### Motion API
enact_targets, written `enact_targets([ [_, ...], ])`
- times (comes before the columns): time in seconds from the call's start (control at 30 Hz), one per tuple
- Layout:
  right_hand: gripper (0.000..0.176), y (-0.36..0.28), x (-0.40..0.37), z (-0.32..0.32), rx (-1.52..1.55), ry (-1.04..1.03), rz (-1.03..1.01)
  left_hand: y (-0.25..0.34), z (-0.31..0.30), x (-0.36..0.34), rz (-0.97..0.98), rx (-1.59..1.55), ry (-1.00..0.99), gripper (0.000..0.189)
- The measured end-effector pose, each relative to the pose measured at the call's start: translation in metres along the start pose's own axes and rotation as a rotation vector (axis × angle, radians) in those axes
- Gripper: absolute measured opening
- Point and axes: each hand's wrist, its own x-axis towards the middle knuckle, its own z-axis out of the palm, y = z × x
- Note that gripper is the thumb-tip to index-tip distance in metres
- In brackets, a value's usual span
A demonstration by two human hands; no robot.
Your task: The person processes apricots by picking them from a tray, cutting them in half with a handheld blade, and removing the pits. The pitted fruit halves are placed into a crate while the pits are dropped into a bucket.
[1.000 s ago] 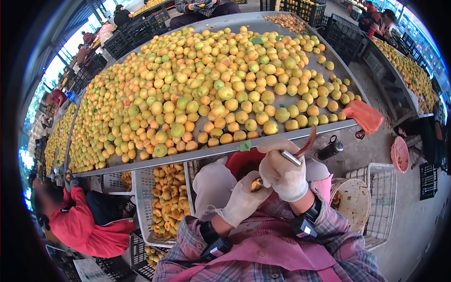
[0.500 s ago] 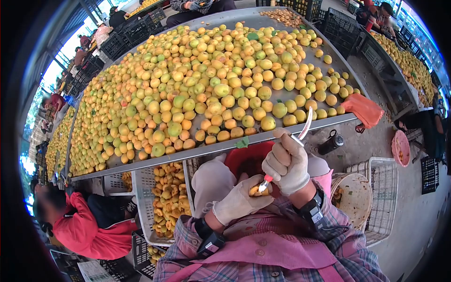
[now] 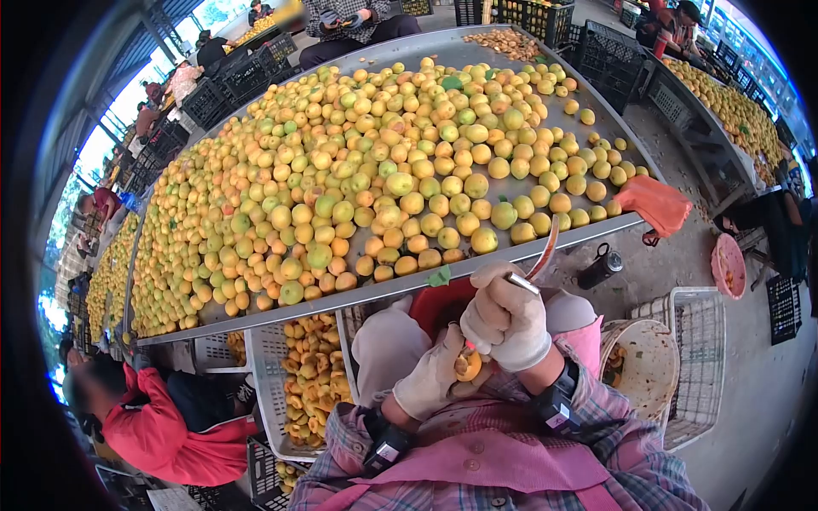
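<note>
Wearing a pale glove, my left hand (image 3: 433,377) is closed around a yellow-orange fruit (image 3: 468,364) above my lap. My right hand (image 3: 506,317), also gloved, grips a tool with a curved blade (image 3: 545,249) sticking out above the fist. The tool's red lower part reaches the fruit between the two hands; its tip is hidden. Beyond my hands a metal table (image 3: 388,281) bears a broad heap of yellow-green fruits (image 3: 315,170). A red container (image 3: 440,300) shows between my knees, partly covered by my hands.
Left of my legs, a white crate (image 3: 266,375) holds cut fruit. On the right are a white bucket (image 3: 660,362), a pale crate (image 3: 700,375), a black bottle (image 3: 601,266) and an orange bag (image 3: 654,204). A person in red (image 3: 175,426) sits at left.
My right hand has moved down and left, closer to my left hand, and the curved blade has lowered with it. The camera view has shifted slightly.
</note>
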Motion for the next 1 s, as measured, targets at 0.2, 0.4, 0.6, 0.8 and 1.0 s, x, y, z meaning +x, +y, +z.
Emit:
enact_targets([
  [0.2, 0.021, 0.001, 0.001, -0.005, 0.220, -0.054, 0.049, -0.011, 0.004, -0.003, -0.427, -0.416, -0.171, 0.073],
  [0.4, 0.022, -0.005, 0.010, -0.012, 0.186, 0.124, -0.075, -0.022, -0.002, 0.016, -0.478, -1.147, -0.357, 0.040],
  [0.6, 0.019, -0.016, 0.009, -0.023, -0.028, 0.415, -0.197, -0.010, 0.014, 0.041, -0.776, -1.326, 0.214, 0.018],
  [0.8, 0.019, -0.001, -0.002, -0.023, -0.434, 0.500, 0.025, -0.020, 0.009, 0.056, -0.747, -0.657, 0.263, 0.030],
  [1.0, 0.021, 0.014, -0.002, -0.040, -0.513, 0.488, 0.055, -0.024, 0.012, 0.055, -0.629, -0.809, 0.383, 0.026],
])
